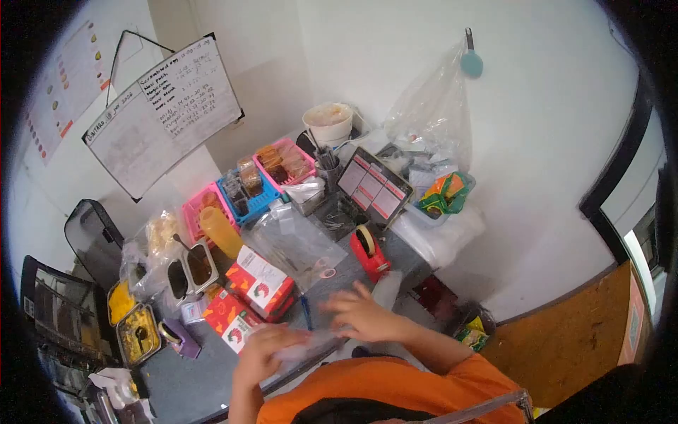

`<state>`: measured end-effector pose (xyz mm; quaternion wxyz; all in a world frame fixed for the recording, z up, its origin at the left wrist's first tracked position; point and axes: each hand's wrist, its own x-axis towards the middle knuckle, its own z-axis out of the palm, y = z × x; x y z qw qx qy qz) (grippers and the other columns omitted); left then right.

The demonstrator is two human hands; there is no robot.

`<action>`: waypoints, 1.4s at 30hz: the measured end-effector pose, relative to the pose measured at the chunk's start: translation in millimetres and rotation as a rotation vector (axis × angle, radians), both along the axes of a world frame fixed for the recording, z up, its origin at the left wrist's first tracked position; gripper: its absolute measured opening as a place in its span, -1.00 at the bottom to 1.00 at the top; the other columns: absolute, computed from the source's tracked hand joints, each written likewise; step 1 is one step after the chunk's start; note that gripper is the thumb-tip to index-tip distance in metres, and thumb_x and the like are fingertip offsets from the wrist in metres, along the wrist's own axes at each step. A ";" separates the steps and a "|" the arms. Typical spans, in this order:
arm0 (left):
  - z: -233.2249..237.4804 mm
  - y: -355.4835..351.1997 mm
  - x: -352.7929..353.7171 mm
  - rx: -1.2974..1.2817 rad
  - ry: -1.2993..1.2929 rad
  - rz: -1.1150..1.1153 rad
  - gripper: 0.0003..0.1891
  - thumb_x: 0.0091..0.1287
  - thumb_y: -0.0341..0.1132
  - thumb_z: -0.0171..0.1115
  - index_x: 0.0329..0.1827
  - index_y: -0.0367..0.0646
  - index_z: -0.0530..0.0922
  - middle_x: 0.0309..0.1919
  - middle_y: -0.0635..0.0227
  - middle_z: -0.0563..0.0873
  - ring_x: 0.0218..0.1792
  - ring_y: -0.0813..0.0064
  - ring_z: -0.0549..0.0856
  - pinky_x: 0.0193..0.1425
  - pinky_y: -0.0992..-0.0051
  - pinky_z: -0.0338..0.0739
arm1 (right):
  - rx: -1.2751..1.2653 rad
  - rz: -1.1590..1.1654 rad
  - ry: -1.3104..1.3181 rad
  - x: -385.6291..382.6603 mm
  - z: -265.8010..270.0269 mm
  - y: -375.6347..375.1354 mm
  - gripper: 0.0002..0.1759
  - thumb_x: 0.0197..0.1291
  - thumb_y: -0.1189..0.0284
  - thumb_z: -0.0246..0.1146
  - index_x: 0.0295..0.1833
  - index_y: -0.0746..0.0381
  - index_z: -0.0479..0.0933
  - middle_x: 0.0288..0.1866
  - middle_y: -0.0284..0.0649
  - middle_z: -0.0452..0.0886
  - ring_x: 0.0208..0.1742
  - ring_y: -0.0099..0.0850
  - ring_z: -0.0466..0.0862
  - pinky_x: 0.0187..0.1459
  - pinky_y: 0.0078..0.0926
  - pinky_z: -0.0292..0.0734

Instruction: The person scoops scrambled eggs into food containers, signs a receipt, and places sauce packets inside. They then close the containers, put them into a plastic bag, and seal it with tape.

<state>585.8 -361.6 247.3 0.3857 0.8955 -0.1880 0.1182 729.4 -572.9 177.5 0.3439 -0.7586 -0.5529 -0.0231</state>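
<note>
Near the table's front edge, a clear plastic bag [314, 350] lies between my two hands, close to the orange shirt. My left hand [267, 350] has its fingers bent together over the bag's left end. My right hand [366, 316] is spread above its right end, palm down, slightly blurred. Beyond my left hand are red and white printed boxes [261, 283], one pair stacked. A blue pen [306, 312] lies between the boxes and my right hand. The red tape dispenser [370, 256] stands past my right hand.
A tablet [374, 186] leans at the back, beside a white bucket [328, 124]. Pink and blue baskets [248, 192], a yellow bottle [220, 233] and metal food trays [139, 334] stand at left. Flat clear bags [293, 240] cover the middle. A whiteboard [166, 113] hangs on the wall.
</note>
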 end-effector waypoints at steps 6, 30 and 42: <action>-64.3 40.1 -111.3 -0.369 0.108 0.929 -0.83 0.32 -0.42 0.01 -0.29 -0.28 0.57 -0.37 0.33 0.65 -0.29 0.55 0.60 -0.19 0.54 0.45 | -0.352 0.737 0.904 21.2 -1.3 -12.5 -0.58 0.22 0.07 0.15 -0.20 0.25 0.56 -0.36 -0.26 0.65 -0.33 -0.41 0.64 -0.26 -0.41 0.49; -88.6 -47.2 -30.3 -1.191 0.340 0.508 -0.92 0.28 -0.47 0.13 -0.20 -0.25 0.51 -0.31 0.37 0.59 -0.28 0.57 0.56 -0.15 0.55 0.45 | 0.344 0.199 1.510 -64.8 -30.4 44.8 -0.73 0.28 0.29 0.15 -0.05 0.26 0.44 -0.37 -0.44 0.47 -0.40 -0.63 0.43 -0.36 -0.63 0.38; -46.5 -6.2 -67.4 -1.332 -0.111 0.897 -0.76 0.29 -0.30 0.08 -0.49 -0.01 0.21 -0.68 0.58 0.26 -0.65 0.74 0.30 -0.62 0.64 0.22 | -0.204 -0.249 0.385 45.8 -15.9 -69.0 -0.58 -0.21 0.34 0.50 -0.24 0.17 0.45 -0.30 -0.26 0.43 -0.25 -0.46 0.43 -0.23 -0.42 0.32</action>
